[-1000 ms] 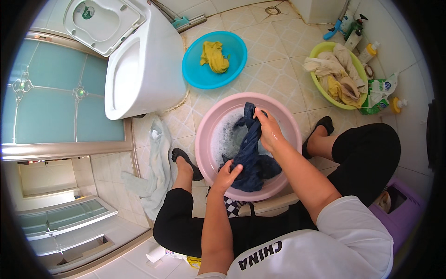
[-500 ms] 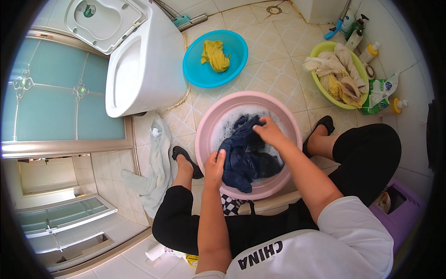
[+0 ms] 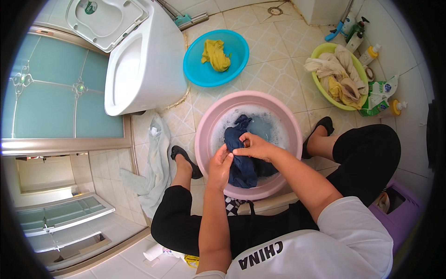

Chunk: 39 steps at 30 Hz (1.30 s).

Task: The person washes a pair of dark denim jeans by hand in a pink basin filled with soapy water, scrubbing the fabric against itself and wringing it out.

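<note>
A wet dark blue garment (image 3: pixel 242 171) lies bunched in a pink basin (image 3: pixel 203 135) of sudsy water (image 3: pixel 278 132) between my feet. My left hand (image 3: pixel 220 166) is closed on the garment's left edge. Beside it, my right hand (image 3: pixel 254 147) pinches the same cloth, fingers curled, and the two hands almost meet above the basin. Part of the fabric trails into the water at the right, below my right wrist. The exact fold between my fingertips is partly hidden.
A blue basin (image 3: pixel 193 69) with a yellow cloth (image 3: pixel 215 55) stands beyond, near the toilet (image 3: pixel 158 69). At the right, a yellow-green basin (image 3: pixel 319 87) holds pale laundry (image 3: pixel 341 69), with bottles (image 3: pixel 369 55) by the wall. A pale garment (image 3: pixel 155 162) lies on the floor at left.
My right hand has moved left and nearer, to beside my left hand. The garment is gathered more narrowly toward the left, baring more sudsy water at the right.
</note>
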{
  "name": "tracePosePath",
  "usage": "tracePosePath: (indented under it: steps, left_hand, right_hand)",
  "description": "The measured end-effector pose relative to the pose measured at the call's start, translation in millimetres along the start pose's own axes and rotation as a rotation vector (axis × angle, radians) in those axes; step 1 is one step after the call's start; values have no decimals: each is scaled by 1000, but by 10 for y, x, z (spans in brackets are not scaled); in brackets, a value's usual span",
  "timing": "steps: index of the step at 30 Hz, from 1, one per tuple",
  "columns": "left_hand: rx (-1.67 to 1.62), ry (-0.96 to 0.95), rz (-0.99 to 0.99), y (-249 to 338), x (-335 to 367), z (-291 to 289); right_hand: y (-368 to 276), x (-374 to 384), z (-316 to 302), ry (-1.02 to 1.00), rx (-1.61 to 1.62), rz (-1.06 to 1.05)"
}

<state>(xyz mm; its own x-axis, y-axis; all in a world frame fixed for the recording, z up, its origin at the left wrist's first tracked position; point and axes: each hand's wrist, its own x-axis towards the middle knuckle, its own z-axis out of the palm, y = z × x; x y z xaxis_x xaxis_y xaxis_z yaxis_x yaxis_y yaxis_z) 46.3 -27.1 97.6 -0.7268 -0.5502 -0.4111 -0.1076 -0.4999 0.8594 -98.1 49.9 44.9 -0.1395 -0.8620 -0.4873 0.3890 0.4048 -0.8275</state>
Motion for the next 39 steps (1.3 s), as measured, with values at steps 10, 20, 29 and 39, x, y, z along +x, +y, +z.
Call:
tracePosePath:
  steps: [10, 20, 29, 39]
  left_hand:
    - [1231, 174, 278, -270, -161, 273]
    - [519, 480, 329, 289, 161, -482]
    - [81, 441, 332, 551, 90, -602]
    - [375, 412, -73, 465, -111, -648]
  right_hand:
    - [-304, -1, 0, 450, 779, -32]
    - [-399, -44, -441, 605, 620, -94]
    - [-356, 1, -622, 765, 500, -267]
    - [599, -90, -533, 369, 76, 584]
